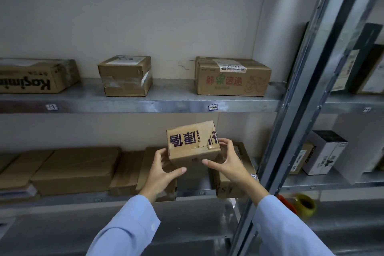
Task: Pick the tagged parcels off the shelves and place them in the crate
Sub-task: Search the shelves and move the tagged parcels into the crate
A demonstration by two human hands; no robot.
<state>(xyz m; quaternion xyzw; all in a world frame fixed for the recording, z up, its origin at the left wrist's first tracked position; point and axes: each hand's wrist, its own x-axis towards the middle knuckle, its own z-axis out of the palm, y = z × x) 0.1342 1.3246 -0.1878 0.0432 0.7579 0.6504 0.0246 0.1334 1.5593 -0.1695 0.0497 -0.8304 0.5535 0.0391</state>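
One small parcel (pixel 193 143) is off the shelves (pixel 145 102), held up in the air by the left hand (pixel 164 170) and right hand (pixel 226 162), fingers (pixel 223 141) curled round it. No crate is in sight, and more boxes (pixel 232 77) wait on the shelves

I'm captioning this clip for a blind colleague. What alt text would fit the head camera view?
A person's left hand and right hand, in pale blue sleeves, hold a small cardboard parcel with purple print in front of grey metal shelving. Three more boxes sit on the upper shelf, and flat boxes lie on the lower shelf behind the parcel.
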